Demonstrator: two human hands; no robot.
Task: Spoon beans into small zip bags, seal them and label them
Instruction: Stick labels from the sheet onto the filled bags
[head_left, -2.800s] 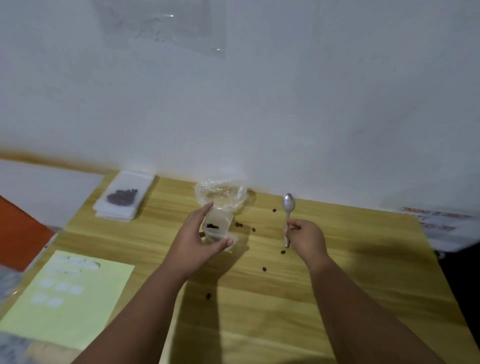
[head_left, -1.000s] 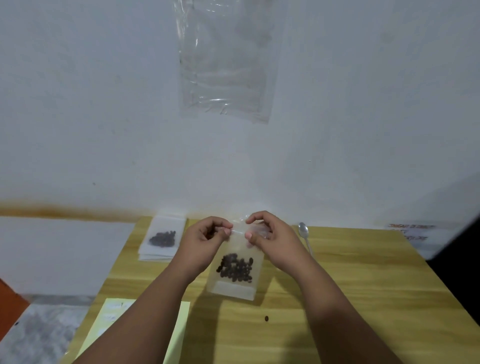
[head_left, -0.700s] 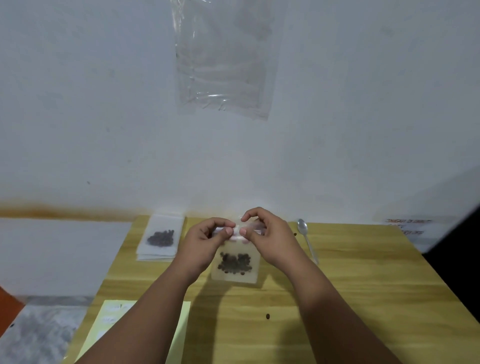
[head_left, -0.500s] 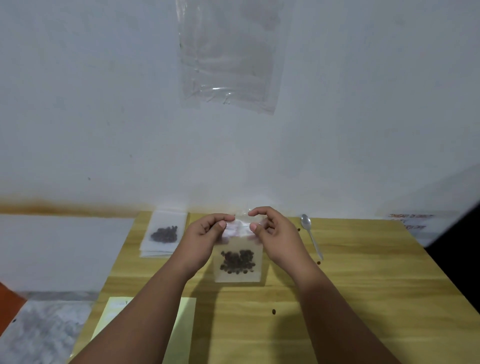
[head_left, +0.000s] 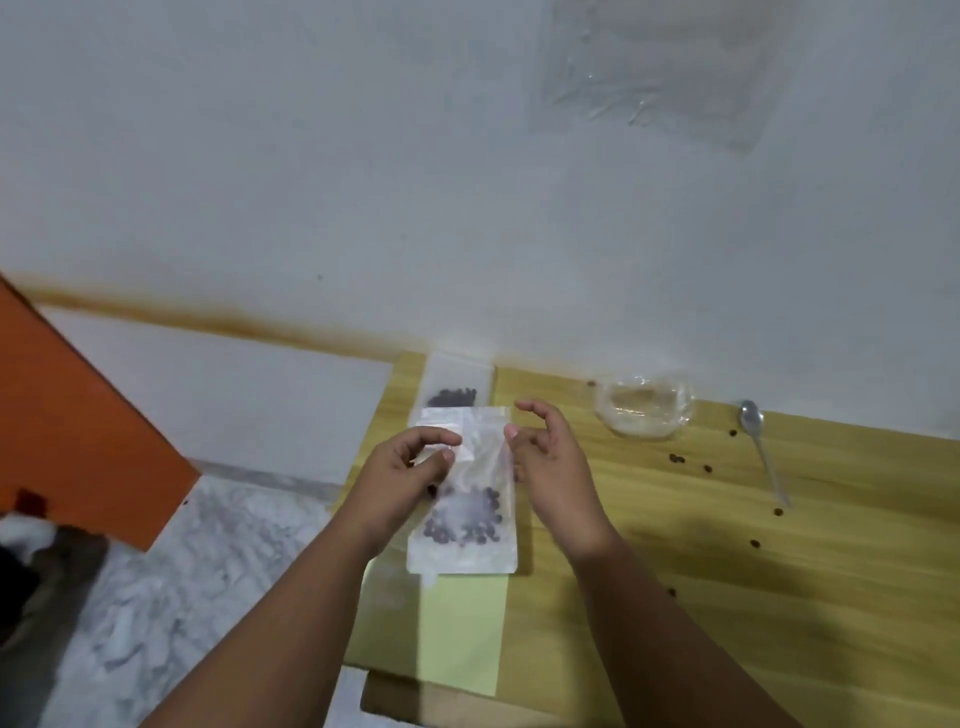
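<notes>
Left hand pinches the filled zip bag by its top, likely bound for the bag stack at twelve o'clock; right hand loosely open, empty.

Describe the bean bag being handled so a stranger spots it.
On the wooden table, near its left edge, a clear zip bag of dark beans is between left hand and right hand. Unlike the bean bag stacked behind, it is pinched by the left hand.
</notes>
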